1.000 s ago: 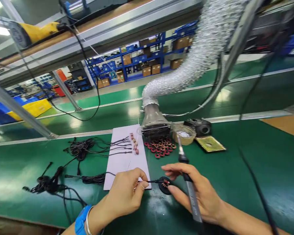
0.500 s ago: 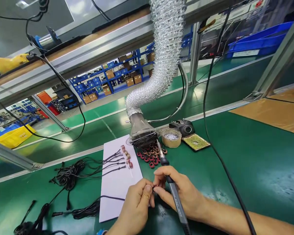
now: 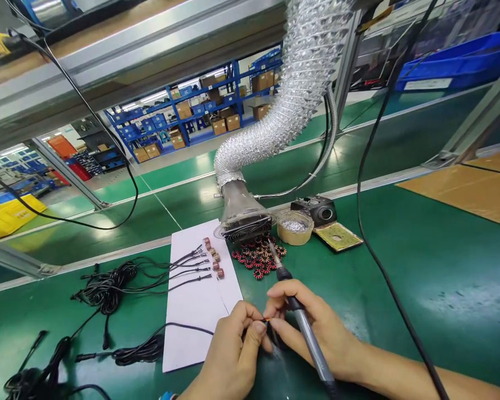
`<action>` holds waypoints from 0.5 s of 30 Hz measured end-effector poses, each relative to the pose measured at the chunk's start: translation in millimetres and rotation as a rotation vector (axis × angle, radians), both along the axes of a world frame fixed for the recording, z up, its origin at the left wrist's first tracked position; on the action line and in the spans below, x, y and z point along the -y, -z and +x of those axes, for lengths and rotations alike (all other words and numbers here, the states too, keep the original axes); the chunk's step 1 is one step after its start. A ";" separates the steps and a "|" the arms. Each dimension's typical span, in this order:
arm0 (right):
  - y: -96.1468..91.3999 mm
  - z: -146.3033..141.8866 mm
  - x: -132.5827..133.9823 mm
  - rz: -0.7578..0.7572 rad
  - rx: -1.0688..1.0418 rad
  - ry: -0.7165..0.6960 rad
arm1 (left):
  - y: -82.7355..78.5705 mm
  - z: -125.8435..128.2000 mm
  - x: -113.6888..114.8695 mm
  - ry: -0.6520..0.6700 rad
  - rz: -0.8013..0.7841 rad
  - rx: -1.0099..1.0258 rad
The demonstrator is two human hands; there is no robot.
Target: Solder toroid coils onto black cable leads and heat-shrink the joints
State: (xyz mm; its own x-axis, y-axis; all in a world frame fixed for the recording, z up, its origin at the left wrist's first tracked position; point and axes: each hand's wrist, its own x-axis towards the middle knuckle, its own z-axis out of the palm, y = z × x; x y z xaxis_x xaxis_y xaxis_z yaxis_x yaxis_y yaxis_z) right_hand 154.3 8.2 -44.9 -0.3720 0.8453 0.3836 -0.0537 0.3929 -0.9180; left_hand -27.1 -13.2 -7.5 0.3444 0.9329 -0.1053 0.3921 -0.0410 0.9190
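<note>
The left hand (image 3: 236, 347) pinches the end of a cable (image 3: 189, 326), which crosses the paper (image 3: 191, 303) to its left. The right hand (image 3: 331, 340) grips the soldering iron (image 3: 313, 341), tip pointing away; its fingertips meet the reddish wire (image 3: 268, 319) between both hands. Beyond them, coils (image 3: 258, 259) lie on the surface (image 3: 400, 311).

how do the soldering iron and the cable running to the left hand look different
The iron is thick and straight; the cable is thin, bundled at one end and curving over the white sheet.
The iron is grey and black with a metal tip; the cable is plain black.
The iron slants up through the right hand, tip towards the rings; the cable runs sideways to the left hand.
Both are partly hidden by hands.
</note>
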 end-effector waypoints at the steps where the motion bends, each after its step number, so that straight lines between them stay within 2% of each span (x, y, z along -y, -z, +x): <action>1: 0.3 -0.2 0.0 -0.008 -0.003 -0.001 | 0.3 0.1 0.0 0.001 0.007 -0.010; 9: -3.7 -1.9 -0.9 -0.019 0.002 0.013 | -0.2 -0.2 -1.5 0.010 0.061 -0.096; 12: -4.2 -3.4 -0.9 0.014 0.016 0.049 | 8.8 -2.4 -4.2 0.032 0.087 -0.107; 15: -5.7 -4.9 -3.5 0.073 0.039 0.072 | 25.5 -6.4 -10.5 0.049 0.154 -0.143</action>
